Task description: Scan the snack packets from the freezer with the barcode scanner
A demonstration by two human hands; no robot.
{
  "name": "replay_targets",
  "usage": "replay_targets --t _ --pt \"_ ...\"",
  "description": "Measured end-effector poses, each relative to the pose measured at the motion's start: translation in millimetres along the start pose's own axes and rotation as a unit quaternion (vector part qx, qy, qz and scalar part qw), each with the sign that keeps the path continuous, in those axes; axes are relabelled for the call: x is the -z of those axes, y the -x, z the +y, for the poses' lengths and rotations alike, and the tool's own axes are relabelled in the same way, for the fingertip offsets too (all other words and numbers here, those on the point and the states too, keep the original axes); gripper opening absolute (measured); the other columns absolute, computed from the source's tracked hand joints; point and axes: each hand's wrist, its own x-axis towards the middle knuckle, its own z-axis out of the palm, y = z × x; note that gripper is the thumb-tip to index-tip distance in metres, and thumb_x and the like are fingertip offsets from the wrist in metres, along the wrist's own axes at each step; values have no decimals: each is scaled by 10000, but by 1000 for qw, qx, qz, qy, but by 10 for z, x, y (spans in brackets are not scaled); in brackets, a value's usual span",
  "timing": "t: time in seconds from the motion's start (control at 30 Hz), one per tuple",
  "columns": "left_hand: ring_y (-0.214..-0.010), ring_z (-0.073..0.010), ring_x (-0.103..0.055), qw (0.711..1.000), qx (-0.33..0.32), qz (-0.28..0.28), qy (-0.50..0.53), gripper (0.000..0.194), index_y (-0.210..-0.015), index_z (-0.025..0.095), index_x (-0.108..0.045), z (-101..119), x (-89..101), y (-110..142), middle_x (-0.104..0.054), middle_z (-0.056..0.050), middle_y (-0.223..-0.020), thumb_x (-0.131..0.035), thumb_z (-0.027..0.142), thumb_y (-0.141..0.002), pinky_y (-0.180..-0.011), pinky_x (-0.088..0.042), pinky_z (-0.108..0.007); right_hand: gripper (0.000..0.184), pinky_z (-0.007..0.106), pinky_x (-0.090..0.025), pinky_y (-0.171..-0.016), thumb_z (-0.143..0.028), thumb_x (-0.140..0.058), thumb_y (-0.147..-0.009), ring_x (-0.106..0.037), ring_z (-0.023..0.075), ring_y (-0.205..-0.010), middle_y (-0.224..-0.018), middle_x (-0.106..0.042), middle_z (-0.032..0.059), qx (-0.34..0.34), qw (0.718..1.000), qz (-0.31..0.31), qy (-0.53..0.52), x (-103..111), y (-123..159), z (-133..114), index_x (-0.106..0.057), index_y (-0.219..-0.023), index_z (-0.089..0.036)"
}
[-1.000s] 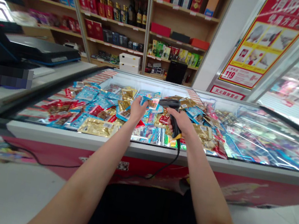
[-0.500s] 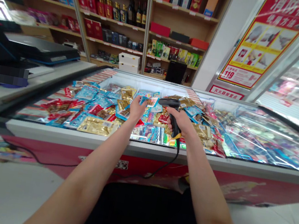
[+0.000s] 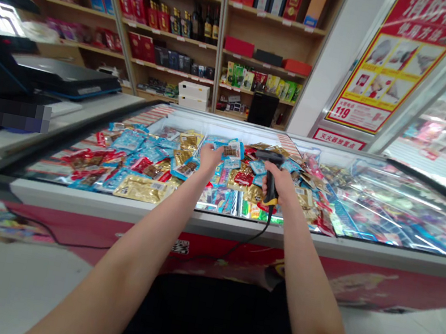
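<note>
While the right hand (image 3: 282, 184) clenches its fingers around a black plastic pistol-grip barcode scanner (image 3: 270, 187), the left hand (image 3: 209, 159) reaches palm-down to crinkled blue foil snack packets (image 3: 229, 150), grip unclear, inside a glass-topped chest freezer (image 3: 363, 252).

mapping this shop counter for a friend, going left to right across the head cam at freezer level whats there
white counter → gold foil snack pouch → left hand → right hand gripping a black barcode scanner → glass freezer lid
</note>
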Motion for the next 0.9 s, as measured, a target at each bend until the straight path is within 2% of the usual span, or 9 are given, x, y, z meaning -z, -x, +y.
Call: replay_targets --t 0.07,0.1,0.27,0.33,0.43,0.5,0.57,0.73,0.9 --pt "-728 -166 -594 993 72 -9 96 258 -705 227 -434 145 -132 33 -470 28 -658 -637 169 -853 -700 -623 -346 301 243 -444 -313 -340 -744 -919 -499 132 -332 -488 -580 -13 11 999 34 -15 119 -38 -5 -549 -727 -216" --pt "-712 -153 -577 986 85 -26 138 305 -685 229 -410 220 -216 53 -440 38 -642 -659 153 -845 -713 -634 -349 284 240 -446 -315 -328 -732 -925 -504 131 -338 -492 -584 -15 20 998 47 -24 181 -55 -10 -553 -735 -216" --pt "-674 -119 -578 948 78 -153 267 318 -707 222 -433 554 -761 186 -397 55 -609 -699 137 -859 -810 -654 -355 292 239 -439 -315 -366 -756 -893 -503 131 -345 -488 -574 -32 62 991 96 -67 483 -131 -23 -537 -755 -230" --pt "-789 -164 -661 954 39 -190 227 274 -761 209 -496 631 -963 258 -548 15 -693 -753 134 -818 -888 -637 -409 305 242 -448 -321 -390 -783 -869 -513 133 -354 -503 -584 -32 73 990 92 -73 571 -156 -7 -543 -765 -231" --pt "-1113 -284 -698 979 -74 -183 53 262 -930 182 -607 647 -1144 367 -732 -113 -1026 -780 91 -755 -1071 -535 -476 318 251 -463 -330 -396 -779 -875 -533 142 -366 -512 -587 -24 66 992 82 -63 627 -165 42 -537 -749 -233" --pt "-1280 -340 -641 973 -138 -171 -62 339 -1066 153 -647 600 -1173 423 -726 -192 -1227 -760 76 -756 -1153 -451 -491 310 256 -463 -330 -382 -769 -886 -525 143 -360 -503 -580 -25 56 993 87 -50 610 -150 83 -533 -749 -237" --pt "-1343 -362 -606 961 -171 -173 -133 380 -1159 133 -662 527 -1148 457 -702 -229 -1311 -733 94 -788 -1173 -415 -489 279 246 -456 -333 -349 -736 -919 -518 138 -359 -501 -578 -25 41 994 93 -40 572 -130 122 -538 -761 -233" --pt "-1302 -304 -635 947 -188 -155 -209 368 -1240 138 -671 328 -964 432 -708 -184 -1326 -676 172 -873 -1135 -443 -405 269 249 -460 -341 -324 -701 -947 -507 136 -351 -492 -578 -20 12 995 97 -37 485 -137 180 -546 -754 -219" --pt "-1264 -282 -649 935 -193 -121 -272 355 -1247 168 -693 151 -614 272 -719 -143 -1297 -639 220 -901 -1100 -473 -374 267 244 -444 -340 -305 -668 -980 -508 139 -357 -490 -576 -20 0 998 55 -24 289 -142 161 -546 -760 -215"
